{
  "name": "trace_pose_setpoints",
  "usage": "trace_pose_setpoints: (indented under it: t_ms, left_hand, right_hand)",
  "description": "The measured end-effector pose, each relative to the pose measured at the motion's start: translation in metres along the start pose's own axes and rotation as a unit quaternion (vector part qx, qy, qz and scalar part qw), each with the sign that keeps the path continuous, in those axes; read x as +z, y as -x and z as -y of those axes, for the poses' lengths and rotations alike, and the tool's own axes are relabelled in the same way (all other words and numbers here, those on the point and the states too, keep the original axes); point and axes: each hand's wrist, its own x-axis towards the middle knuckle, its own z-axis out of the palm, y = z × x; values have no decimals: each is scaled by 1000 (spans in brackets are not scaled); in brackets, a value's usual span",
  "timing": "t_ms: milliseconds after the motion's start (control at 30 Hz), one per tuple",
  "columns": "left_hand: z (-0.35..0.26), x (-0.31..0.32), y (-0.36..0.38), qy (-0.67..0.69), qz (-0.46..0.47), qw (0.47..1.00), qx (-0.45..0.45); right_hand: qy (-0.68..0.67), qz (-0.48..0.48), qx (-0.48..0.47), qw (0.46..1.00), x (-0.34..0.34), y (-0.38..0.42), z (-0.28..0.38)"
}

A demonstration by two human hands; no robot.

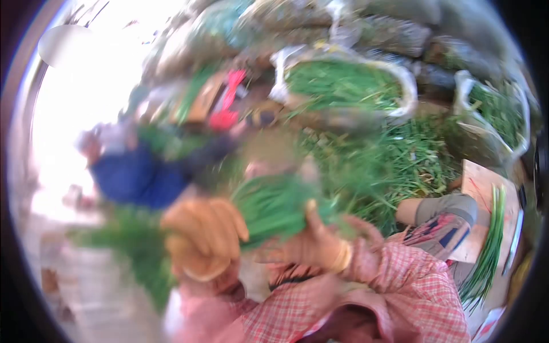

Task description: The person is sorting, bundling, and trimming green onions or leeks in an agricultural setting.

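Note:
My left hand [205, 239], in an orange work glove, has its fingers curled beside a bunch of green onions [271, 208]. Green leaves show on both sides of this hand, and motion smears where they pass through it. My right hand [311, 244], gloved too, lies along the near side of the bunch with its thumb raised and its fingers pointing left against the stalks. On a wooden board [470, 186] at the right rests a thin bundle of long green onions [493, 246].
Loose greens [406, 154] are heaped ahead. Beyond them stand a white bag of greens [343, 83] and another bag [497, 114], with stacked full sacks [394, 34] behind. A person in blue [137, 177] sits at the left. A long blade [513, 243] lies beside the board.

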Motion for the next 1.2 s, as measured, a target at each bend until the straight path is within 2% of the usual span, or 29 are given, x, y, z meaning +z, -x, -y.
trace_pose_setpoints:
  t_ms: [33,100,133,167,200,233,267,300,333,367,400,433,533,600,633,700,733,767,800,833,867,900,933,1000,1033,1067,1133,1167,1200]
  left_hand:
    - [7,2,-11,-13,127,992,18]
    - [29,10,-30,-15,364,930,44]
    - [38,23,-28,-60,410,909,51]
    - [47,36,-24,-104,455,882,63]
    - [56,54,-4,-199,426,879,82]
    - [64,74,-2,-248,467,839,127]
    - [75,94,3,-296,500,796,168]
    - [92,105,16,-316,557,755,141]
    - [114,110,34,-335,609,710,112]
    - [139,117,56,-323,579,741,110]
    - [167,125,79,-306,548,771,107]
    - [188,130,94,-286,517,800,103]
    - [225,144,112,-301,581,724,219]
    - [201,150,87,-181,552,787,207]
    - [186,146,71,-120,535,812,197]
    - [164,116,52,-31,615,786,-50]
    - [148,103,29,-8,576,806,-137]
    - [167,75,24,50,558,762,-325]
    - [151,57,1,114,393,828,-383]
    - [184,30,-5,59,312,884,-343]
    - [201,19,-11,108,189,906,-363]
    - [230,15,-12,140,165,918,-331]
    - [256,9,-11,168,136,930,-297]
    - [287,29,-5,312,67,906,-278]
    - [314,36,-7,359,43,878,-313]
    - [323,37,0,386,30,857,-339]
    - [333,37,12,421,11,824,-379]
    - [329,37,13,438,15,814,-381]
    - [326,36,14,455,18,803,-384]
  right_hand:
    - [45,-12,-123,991,5,-2,4]
    - [-57,-18,-151,987,7,8,24]
    - [-111,-16,-157,981,5,12,31]
    - [8,-36,-200,979,-9,19,38]
    - [98,-30,-229,968,5,28,46]
    - [185,-30,-259,948,20,36,54]
    - [45,99,-230,967,9,44,66]
    - [-91,213,-164,959,-1,52,78]
    - [-86,131,-189,969,-1,64,87]
    - [-75,47,-210,974,-2,75,97]
    - [-112,38,-201,972,1,89,100]
    - [-32,51,-213,975,-13,100,115]
    - [159,59,-248,954,-45,132,153]
    - [221,39,-277,935,-28,155,156]
    - [250,-21,-257,933,-25,173,158]
    - [317,-94,-236,914,-15,201,166]
    - [345,-131,-222,903,-7,213,168]
    - [428,-236,-213,846,8,228,167]
    - [457,-227,-188,839,17,230,165]
    - [483,-216,-160,833,24,231,162]
    - [508,-205,-128,827,32,230,157]
    - [469,-200,-114,852,43,226,147]
    - [491,-257,-110,825,46,221,137]
    - [530,-355,-92,764,38,208,116]
    - [599,-359,-99,709,23,198,109]
    - [754,-354,-102,544,7,195,99]
    - [748,-543,14,383,6,162,70]
    - [798,-526,74,286,-8,154,63]
    - [838,-494,71,220,-37,160,54]
